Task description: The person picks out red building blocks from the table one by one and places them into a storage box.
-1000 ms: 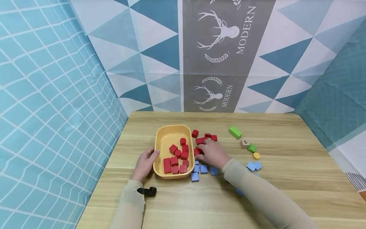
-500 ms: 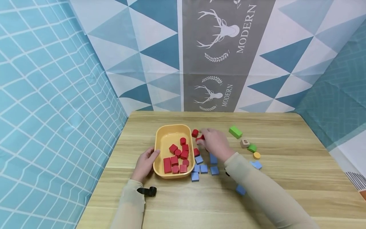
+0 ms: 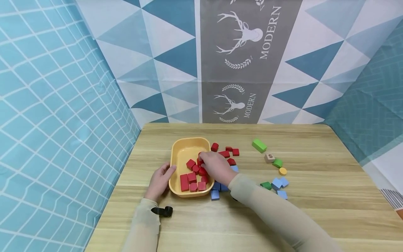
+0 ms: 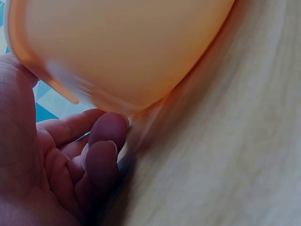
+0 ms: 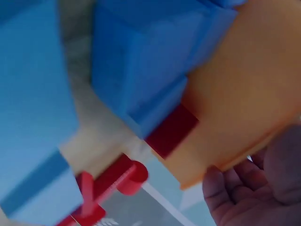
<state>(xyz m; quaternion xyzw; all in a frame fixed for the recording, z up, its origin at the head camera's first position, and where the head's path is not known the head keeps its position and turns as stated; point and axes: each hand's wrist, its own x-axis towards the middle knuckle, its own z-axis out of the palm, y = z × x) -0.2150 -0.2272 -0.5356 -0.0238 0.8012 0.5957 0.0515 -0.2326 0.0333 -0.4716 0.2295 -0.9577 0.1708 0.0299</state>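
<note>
My left hand (image 3: 158,181) grips the left side of the yellow tray (image 3: 174,154), thumb over the rim and fingers low against the outer wall in the left wrist view. Several red blocks (image 3: 184,182) lie inside the tray. Reaching over the tray's right rim, my right hand (image 3: 217,167) has its fingertips down among the red pieces. Whether they pinch one is unclear; in the right wrist view the tray wall (image 5: 254,80) hides the fingertips of the hand (image 5: 254,186). A red block (image 5: 171,132) sits outside, beside that wall.
Right of the tray lie red blocks (image 3: 224,154) and blue blocks (image 3: 215,195). Farther right are a light green block (image 3: 259,145), a wooden cube marked S (image 3: 269,158), a green piece (image 3: 277,163), a yellow disc (image 3: 282,171), a dark green piece (image 3: 266,185) and more blue blocks (image 3: 276,183).
My right hand has moved left from the loose red blocks to over the tray. The long red block lies slightly farther right than a second ago. My left hand stays on the tray.
</note>
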